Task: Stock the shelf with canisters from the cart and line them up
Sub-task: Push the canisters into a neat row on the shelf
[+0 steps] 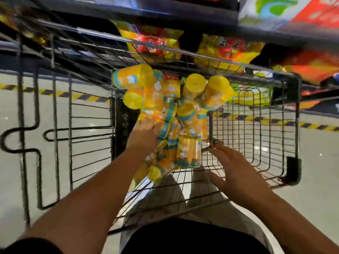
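Canisters (185, 123), orange with yellow lids, lie heaped every which way in the cart (293, 164). Our left grip (146, 131) is down among them, its fingers (149, 123) laid on the side of one orange canister (151, 112) at the left edge of the heap. Motion blur smears the contact, so we cannot tell whether that grip has curled round the canister or only touches it. Our right grip (236, 173) is spread, fingers straight and holding nothing. It hovers over the basket just right of the heap, fingertips near the wire.

Beyond the cart's far rim stands the shelf (183, 17), and the level just behind the rim carries red and yellow snack bags (154, 43). We see no canister on it.

We judge that we are at the picking step, early in the job, with the whole heap left to move. The next move calls for a firm wrap round the body of that one canister. It then needs a lift straight up, so that the neighbours leaning on it do not roll or come along. The free right grip could steady the pile or take a second canister. After that comes the carry up to the shelf, each canister stood upright and set touching the last in a row.
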